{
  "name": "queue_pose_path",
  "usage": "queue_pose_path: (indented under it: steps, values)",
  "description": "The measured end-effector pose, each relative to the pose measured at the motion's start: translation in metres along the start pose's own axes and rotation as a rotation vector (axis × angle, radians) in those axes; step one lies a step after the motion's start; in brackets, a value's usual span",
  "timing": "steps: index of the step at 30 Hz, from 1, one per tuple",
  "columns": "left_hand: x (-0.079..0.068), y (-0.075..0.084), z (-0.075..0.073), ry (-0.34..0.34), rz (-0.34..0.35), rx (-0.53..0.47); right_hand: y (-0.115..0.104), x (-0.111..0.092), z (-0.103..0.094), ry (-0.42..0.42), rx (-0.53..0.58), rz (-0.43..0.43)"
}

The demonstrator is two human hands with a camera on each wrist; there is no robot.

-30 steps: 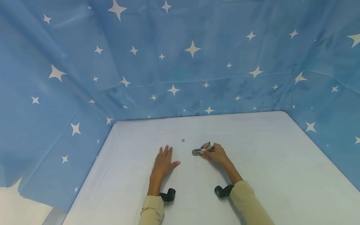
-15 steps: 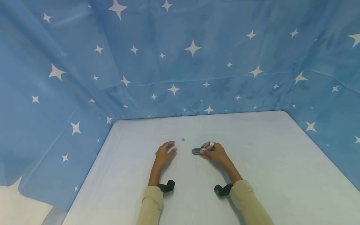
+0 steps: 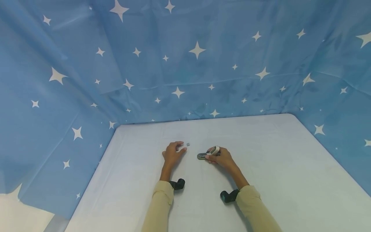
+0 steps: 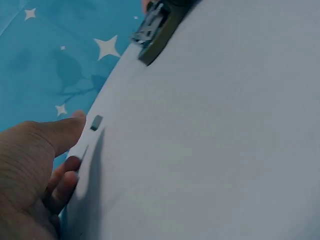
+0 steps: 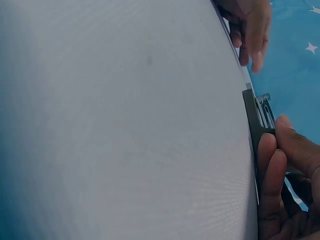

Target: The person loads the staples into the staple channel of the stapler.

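An opened stapler [image 3: 201,156] lies on the white table, its pale top part raised and folded back. My right hand [image 3: 222,158] pinches it between thumb and fingers; the right wrist view shows the metal tray of the stapler [image 5: 254,117]. To its upper left sits a small grey block [image 3: 188,144], which looks like a short strip of staples. My left hand [image 3: 173,154] is just left of that block, thumb and fingers apart and bent, holding nothing. In the left wrist view the block [image 4: 96,123] lies just beyond the thumb tip.
The white table [image 3: 139,180] has a rounded far edge. A blue curtain with white stars [image 3: 185,71] hangs behind it and along both sides. Each wrist wears a black camera mount, such as the left one [image 3: 177,184].
My left hand has lifted from lying flat with spread fingers and moved forward and right, up to the small block. My right hand stays in place on the stapler.
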State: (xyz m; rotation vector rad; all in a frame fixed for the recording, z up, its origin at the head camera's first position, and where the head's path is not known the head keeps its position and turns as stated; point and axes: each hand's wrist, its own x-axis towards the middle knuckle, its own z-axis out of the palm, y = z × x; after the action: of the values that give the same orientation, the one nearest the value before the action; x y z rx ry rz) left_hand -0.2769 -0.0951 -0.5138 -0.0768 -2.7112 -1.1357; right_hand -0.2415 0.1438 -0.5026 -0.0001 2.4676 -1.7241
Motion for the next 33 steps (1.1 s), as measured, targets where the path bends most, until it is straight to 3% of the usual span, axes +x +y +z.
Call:
queue_pose_path:
  steps: [4,8,18,24,29,33]
  values:
    - [0.003,0.007,0.014,0.039,-0.004,0.091,0.001,-0.001,-0.001,-0.003,0.006,-0.006]
    - [0.005,0.012,0.025,0.090,-0.022,0.106,0.002,-0.001,-0.001,-0.004,0.028,-0.004]
    - [0.011,0.014,0.036,0.208,-0.032,0.145,0.003,0.000,0.000,-0.012,0.056,-0.005]
    - [0.012,0.014,0.037,0.222,-0.077,0.126,0.002,-0.001,0.002,-0.015,0.045,-0.025]
    - [0.011,0.014,0.034,0.236,-0.042,0.026,0.002,0.000,0.002,-0.012,0.019,-0.010]
    - [0.008,0.015,0.031,0.136,0.002,-0.062,0.002,0.001,0.001,-0.005,-0.012,-0.017]
